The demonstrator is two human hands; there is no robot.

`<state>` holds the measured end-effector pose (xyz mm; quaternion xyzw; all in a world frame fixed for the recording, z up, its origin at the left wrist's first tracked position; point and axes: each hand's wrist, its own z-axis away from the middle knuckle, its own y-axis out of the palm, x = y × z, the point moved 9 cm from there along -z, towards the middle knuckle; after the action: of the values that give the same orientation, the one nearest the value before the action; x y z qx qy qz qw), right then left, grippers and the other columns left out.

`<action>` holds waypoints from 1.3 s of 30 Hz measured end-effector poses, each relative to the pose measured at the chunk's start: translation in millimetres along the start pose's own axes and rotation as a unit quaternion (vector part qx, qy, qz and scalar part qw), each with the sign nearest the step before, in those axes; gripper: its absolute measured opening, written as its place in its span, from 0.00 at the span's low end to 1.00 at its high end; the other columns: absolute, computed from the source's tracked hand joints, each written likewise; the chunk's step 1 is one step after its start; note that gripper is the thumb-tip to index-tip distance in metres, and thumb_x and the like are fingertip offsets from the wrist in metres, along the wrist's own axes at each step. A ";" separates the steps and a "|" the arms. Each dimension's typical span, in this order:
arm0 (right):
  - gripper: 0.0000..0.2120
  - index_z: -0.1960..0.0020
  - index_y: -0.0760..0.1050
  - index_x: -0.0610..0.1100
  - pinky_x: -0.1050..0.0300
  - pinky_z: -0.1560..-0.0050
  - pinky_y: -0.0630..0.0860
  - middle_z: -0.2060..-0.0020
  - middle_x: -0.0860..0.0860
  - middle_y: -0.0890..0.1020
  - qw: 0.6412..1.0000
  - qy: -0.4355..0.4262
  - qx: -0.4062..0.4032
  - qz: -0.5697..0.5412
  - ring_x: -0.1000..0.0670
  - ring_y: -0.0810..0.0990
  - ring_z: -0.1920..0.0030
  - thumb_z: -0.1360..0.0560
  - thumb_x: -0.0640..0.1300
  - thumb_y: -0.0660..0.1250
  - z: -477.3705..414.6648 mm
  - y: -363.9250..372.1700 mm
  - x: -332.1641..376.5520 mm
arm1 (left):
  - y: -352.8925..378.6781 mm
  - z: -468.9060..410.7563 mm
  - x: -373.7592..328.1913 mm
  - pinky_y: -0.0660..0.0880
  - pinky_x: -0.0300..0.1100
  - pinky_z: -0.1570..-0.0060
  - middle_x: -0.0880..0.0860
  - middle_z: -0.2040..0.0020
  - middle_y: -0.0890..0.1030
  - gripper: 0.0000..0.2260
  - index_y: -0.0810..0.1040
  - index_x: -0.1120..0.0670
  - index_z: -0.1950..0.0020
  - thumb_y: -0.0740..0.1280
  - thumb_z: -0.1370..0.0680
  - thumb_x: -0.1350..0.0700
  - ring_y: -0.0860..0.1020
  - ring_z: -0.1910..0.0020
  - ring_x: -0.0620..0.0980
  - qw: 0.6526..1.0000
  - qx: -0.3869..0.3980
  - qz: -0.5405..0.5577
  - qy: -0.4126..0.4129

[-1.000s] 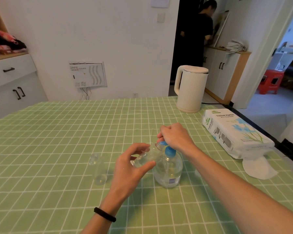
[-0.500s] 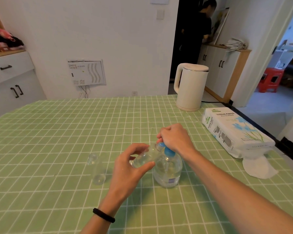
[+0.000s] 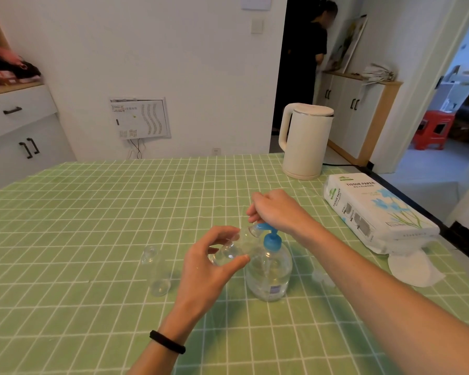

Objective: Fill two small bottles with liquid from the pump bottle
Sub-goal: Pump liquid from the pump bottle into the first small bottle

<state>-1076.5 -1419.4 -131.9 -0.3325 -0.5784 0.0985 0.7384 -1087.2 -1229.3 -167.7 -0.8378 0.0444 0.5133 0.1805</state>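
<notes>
While the head view is looking down across the table (image 3: 65,239), which is wearing a green checked cloth, the items are sitting as follows. Pump bottle (image 3: 268,269): clear, blue pump head, standing upright near the table's middle, partly filled with clear liquid. Right hand (image 3: 275,211): resting on top of the blue pump head, fingers curled down over it; how tightly it is gripping cannot be told. Left hand (image 3: 210,266): wearing a black band at the wrist, thumb and fingers closing around a small clear bottle (image 3: 233,249), which is lying tilted with its mouth meeting the pump's spout. Second small bottle (image 3: 156,270): clear, standing upright on the cloth just to the left of the left hand, apart from it. Kettle (image 3: 303,140): cream-coloured, standing at the far right edge of the table. Tissue pack (image 3: 374,212): lying along the right side, with a round white pad (image 3: 412,269) sitting just in front of it. A person in dark clothing (image 3: 309,55) is standing in the doorway beyond.
</notes>
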 end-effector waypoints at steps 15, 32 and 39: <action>0.23 0.54 0.89 0.46 0.54 0.56 0.73 0.49 0.49 0.88 0.999 0.040 0.001 0.026 0.50 0.83 0.52 0.16 0.51 0.57 0.2 18.5 -25.4 | 0.3 2.8 4.8 0.76 0.30 0.45 0.36 0.47 0.86 0.21 0.83 0.42 0.42 0.83 0.30 0.58 0.83 0.44 0.40 1.000 -0.002 -0.018 0.002; 0.25 0.42 0.85 0.41 0.50 0.48 0.77 0.48 0.46 0.85 0.996 0.083 -0.029 -0.010 0.45 0.84 0.47 0.17 0.56 0.55 2.6 7.3 -29.1 | 0.3 -0.5 -2.2 0.75 0.30 0.46 0.38 0.46 0.86 0.19 0.83 0.40 0.42 0.79 0.32 0.46 0.83 0.43 0.42 1.000 -0.001 -0.002 0.011; 0.21 0.44 0.85 0.42 0.45 0.40 0.79 0.49 0.46 0.85 0.995 0.088 -0.044 -0.002 0.45 0.83 0.49 0.18 0.51 0.57 5.2 14.8 -34.6 | -0.2 2.2 6.5 0.75 0.28 0.46 0.37 0.46 0.86 0.20 0.83 0.43 0.42 0.83 0.30 0.57 0.83 0.44 0.40 1.000 0.000 -0.016 0.004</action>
<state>-1088.6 -1424.5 -167.6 -0.3710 -0.5154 0.0423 0.7713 -1086.0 -1227.6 -174.2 -0.8403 0.0313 0.5073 0.1888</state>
